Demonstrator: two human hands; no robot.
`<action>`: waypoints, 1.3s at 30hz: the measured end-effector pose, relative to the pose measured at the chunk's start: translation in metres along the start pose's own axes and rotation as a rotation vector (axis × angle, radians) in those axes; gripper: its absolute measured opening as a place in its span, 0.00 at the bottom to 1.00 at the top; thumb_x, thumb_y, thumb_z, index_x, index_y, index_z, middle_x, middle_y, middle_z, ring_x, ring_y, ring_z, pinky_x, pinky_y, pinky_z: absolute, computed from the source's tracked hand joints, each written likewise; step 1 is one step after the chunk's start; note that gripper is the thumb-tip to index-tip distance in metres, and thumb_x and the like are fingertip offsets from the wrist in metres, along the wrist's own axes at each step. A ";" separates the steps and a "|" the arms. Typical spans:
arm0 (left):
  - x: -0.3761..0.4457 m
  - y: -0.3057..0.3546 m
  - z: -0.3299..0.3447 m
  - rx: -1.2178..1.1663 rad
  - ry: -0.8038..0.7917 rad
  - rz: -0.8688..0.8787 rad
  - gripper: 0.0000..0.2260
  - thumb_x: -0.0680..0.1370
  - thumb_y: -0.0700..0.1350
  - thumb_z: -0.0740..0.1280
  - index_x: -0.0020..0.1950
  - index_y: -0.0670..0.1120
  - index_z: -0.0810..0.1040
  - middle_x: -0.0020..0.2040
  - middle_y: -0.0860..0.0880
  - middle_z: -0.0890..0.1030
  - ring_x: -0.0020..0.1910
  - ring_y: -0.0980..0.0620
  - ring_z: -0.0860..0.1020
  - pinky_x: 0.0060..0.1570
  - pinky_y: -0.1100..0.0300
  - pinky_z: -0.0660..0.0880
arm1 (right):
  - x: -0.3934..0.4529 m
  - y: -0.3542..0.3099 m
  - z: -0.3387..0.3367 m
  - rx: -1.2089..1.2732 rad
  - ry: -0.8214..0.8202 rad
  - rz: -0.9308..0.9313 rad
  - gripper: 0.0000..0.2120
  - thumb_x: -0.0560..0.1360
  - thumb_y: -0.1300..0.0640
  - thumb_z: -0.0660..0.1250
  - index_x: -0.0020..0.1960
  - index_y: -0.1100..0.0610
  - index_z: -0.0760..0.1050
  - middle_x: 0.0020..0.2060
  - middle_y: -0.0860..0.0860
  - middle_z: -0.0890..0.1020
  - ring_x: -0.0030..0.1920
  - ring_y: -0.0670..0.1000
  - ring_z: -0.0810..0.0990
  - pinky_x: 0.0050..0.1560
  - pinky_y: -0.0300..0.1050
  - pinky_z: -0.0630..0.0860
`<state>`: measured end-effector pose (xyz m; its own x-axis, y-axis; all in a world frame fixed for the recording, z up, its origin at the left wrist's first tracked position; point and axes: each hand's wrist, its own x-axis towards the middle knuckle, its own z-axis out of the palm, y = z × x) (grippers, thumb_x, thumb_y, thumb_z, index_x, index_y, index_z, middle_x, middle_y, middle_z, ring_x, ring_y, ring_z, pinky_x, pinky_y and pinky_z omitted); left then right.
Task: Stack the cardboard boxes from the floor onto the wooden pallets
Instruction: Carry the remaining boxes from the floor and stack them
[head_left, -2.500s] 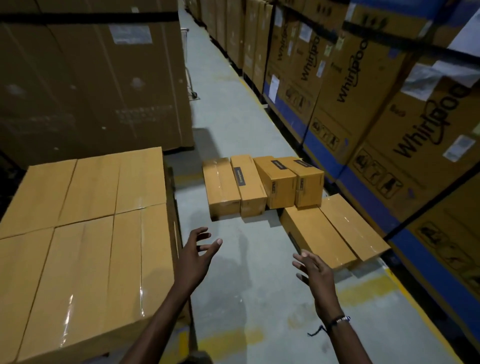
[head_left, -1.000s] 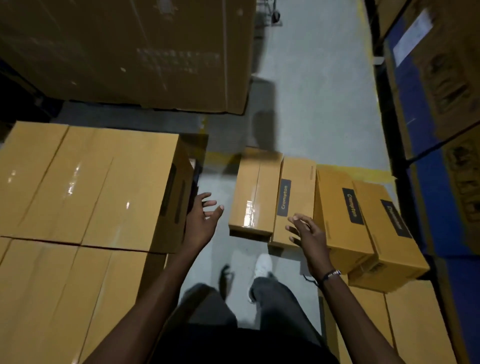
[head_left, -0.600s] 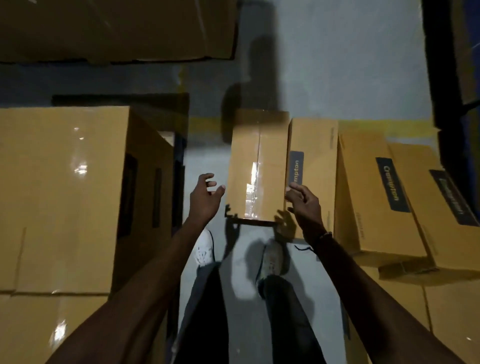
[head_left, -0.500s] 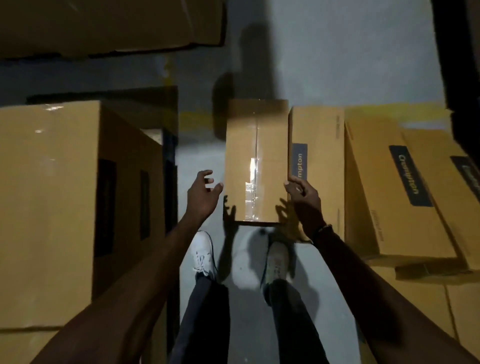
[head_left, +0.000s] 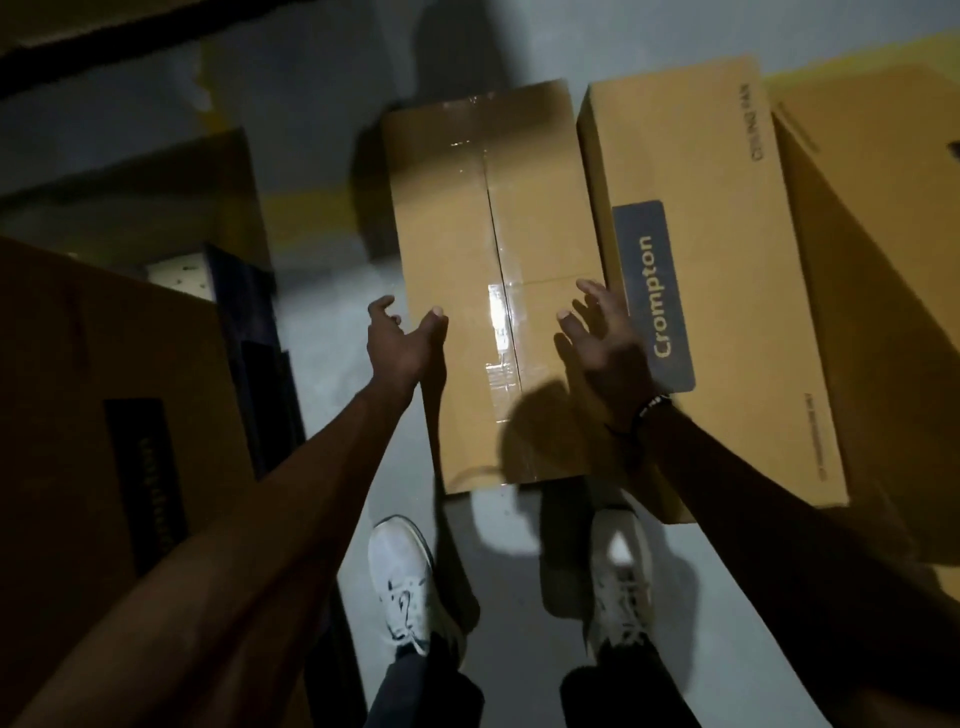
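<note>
Head view: Both hands reach down to the taped cardboard box (head_left: 498, 291) lying on the floor (head_left: 519, 597) just ahead of the feet. The left hand (head_left: 402, 343) is at its left edge, the right hand (head_left: 605, 338) over its right edge; fingers apart, gripping nothing. Beside it on the right lies the Crompton box (head_left: 727, 291), with another further right. Stacked boxes (head_left: 104, 415) stand at left. Judgement: partly done; at least three boxes remain.
</note>
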<state>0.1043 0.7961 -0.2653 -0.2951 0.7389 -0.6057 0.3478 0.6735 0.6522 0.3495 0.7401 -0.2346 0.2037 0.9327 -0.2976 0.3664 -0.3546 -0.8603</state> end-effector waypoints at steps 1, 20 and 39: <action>0.006 -0.006 0.005 0.002 -0.013 -0.026 0.39 0.75 0.59 0.76 0.78 0.48 0.61 0.75 0.41 0.72 0.70 0.40 0.74 0.69 0.44 0.74 | 0.003 0.008 0.005 -0.030 0.005 -0.038 0.26 0.81 0.51 0.67 0.76 0.62 0.70 0.75 0.57 0.73 0.74 0.53 0.72 0.71 0.51 0.74; 0.034 -0.053 -0.034 -0.137 -0.195 -0.042 0.27 0.81 0.57 0.69 0.77 0.51 0.67 0.70 0.47 0.78 0.64 0.45 0.80 0.66 0.41 0.77 | 0.039 0.006 0.018 -0.169 -0.110 0.106 0.43 0.79 0.41 0.69 0.84 0.52 0.49 0.82 0.54 0.58 0.80 0.55 0.60 0.77 0.49 0.58; -0.058 0.033 -0.108 -0.077 -0.099 0.083 0.24 0.80 0.60 0.69 0.73 0.52 0.74 0.64 0.53 0.81 0.62 0.52 0.80 0.66 0.44 0.76 | -0.004 -0.098 -0.015 0.046 -0.183 0.212 0.35 0.84 0.40 0.60 0.84 0.45 0.48 0.83 0.46 0.55 0.82 0.49 0.55 0.74 0.41 0.53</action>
<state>0.0371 0.7777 -0.1596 -0.1778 0.7890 -0.5881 0.2972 0.6128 0.7323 0.3261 0.7704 -0.1431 0.1022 0.8359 -0.5394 0.2904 -0.5436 -0.7875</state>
